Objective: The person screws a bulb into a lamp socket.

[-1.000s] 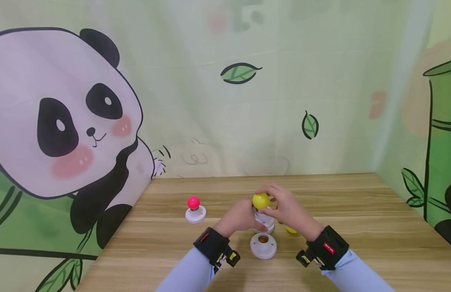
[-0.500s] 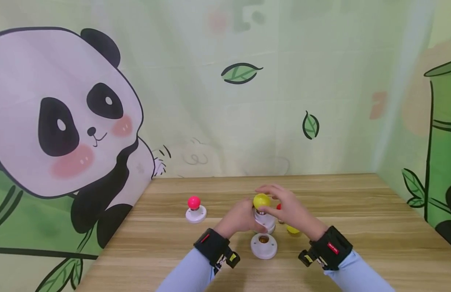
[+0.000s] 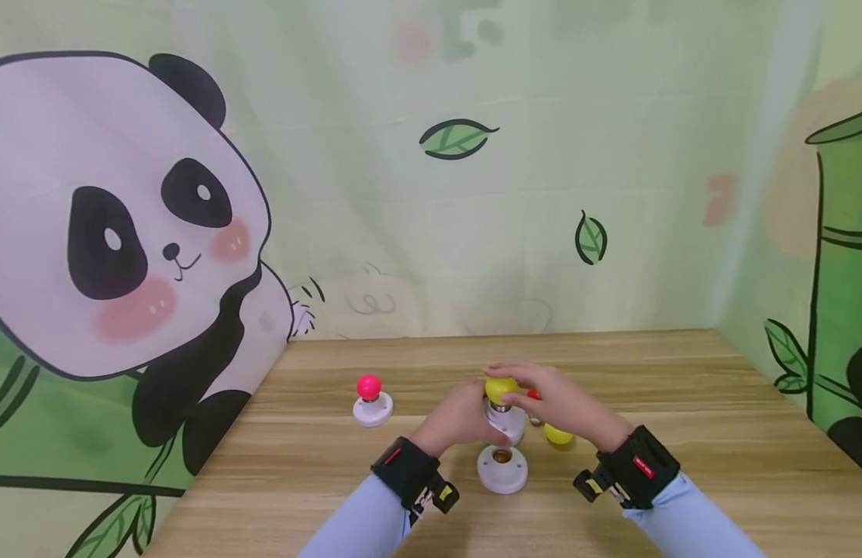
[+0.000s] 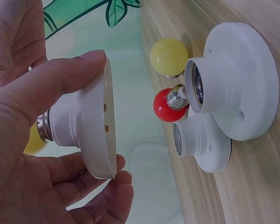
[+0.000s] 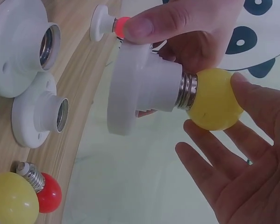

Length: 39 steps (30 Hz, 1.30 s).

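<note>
The tabletop (image 3: 263,496) bears three sockets (image 3: 502,479), two loose bulbs (image 3: 560,435).

Head view: bright, even, diffuse light; pale vertical glare streak down right part of backdrop (image 3: 375,194). Faint soft shadows on desk (image 3: 298,465) between sleeves (image 3: 696,515). Pink bulb (image 3: 369,387) near saturated, little shading. Strap label (image 3: 643,466) too small to read. Wrist views: dimmer, greyer, backdrop washed out. Glints on screw thread (image 5: 186,91) of yellow bulb (image 5: 217,100). Fingers (image 5: 198,168) shaded, edges fairly crisp.
</note>
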Tool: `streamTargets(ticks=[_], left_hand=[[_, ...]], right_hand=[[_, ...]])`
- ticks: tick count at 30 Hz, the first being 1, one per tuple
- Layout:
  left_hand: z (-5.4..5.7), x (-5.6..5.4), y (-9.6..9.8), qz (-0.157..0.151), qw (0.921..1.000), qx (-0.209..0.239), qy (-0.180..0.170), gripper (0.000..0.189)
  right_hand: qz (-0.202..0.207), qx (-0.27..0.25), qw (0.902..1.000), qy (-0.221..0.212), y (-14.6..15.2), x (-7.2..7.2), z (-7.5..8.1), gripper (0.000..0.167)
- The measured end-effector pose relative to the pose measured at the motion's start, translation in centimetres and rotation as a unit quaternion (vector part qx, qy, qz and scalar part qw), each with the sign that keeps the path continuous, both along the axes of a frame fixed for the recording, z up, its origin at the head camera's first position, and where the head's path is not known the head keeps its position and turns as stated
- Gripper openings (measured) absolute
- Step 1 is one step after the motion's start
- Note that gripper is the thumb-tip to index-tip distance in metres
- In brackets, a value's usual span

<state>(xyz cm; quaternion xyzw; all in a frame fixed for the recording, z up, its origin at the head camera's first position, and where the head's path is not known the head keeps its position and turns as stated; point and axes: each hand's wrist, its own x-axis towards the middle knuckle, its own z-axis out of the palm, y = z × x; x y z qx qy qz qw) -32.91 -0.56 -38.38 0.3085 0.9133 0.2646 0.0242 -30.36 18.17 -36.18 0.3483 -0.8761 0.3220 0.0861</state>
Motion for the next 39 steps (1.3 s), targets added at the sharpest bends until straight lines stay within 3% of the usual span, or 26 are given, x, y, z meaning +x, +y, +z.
streamTargets(ticks=[8, 16, 21, 25, 31, 34, 39], left_hand=[[-0.15, -0.01, 0.10, 0.004, 0.9998, 0.010, -0.017, 0.067], [-0.32, -0.11, 0.18, -0.002, 0.9998, 0.011, -0.016, 0.062], [-0.44, -0.09, 0.13, -0.001, 0.9996, 0.016, -0.025, 0.065], [-0.46, -0.14, 0.12, -0.003, 0.9995, 0.016, -0.026, 0.068], [-0.26, -0.04, 0.06, 0.006, 0.9997, 0.009, -0.021, 0.081], [-0.28, 0.00, 0.03, 0.017, 0.9996, 0.005, -0.024, 0.084], [-0.42, 0.10, 0.02, 0.024, 0.9994, 0.002, -0.026, 0.083]], right_hand=[[-0.019, 0.006, 0.9998, 0.010, -0.14, 0.03, 0.08, 0.043], [-0.083, 0.011, 0.9963, 0.021, -0.65, 0.30, 0.15, 0.043], [-0.095, 0.022, 0.9949, 0.028, -0.79, 0.36, 0.26, 0.044], [-0.074, 0.033, 0.9964, 0.025, -0.63, 0.44, 0.46, 0.048], [0.009, 0.059, 0.9982, -0.009, -0.09, 0.22, 0.62, 0.047], [0.039, 0.070, 0.9968, 0.002, -0.02, -0.02, 0.40, 0.046], [0.052, 0.071, 0.9961, 0.008, -0.10, -0.19, 0.09, 0.046]])
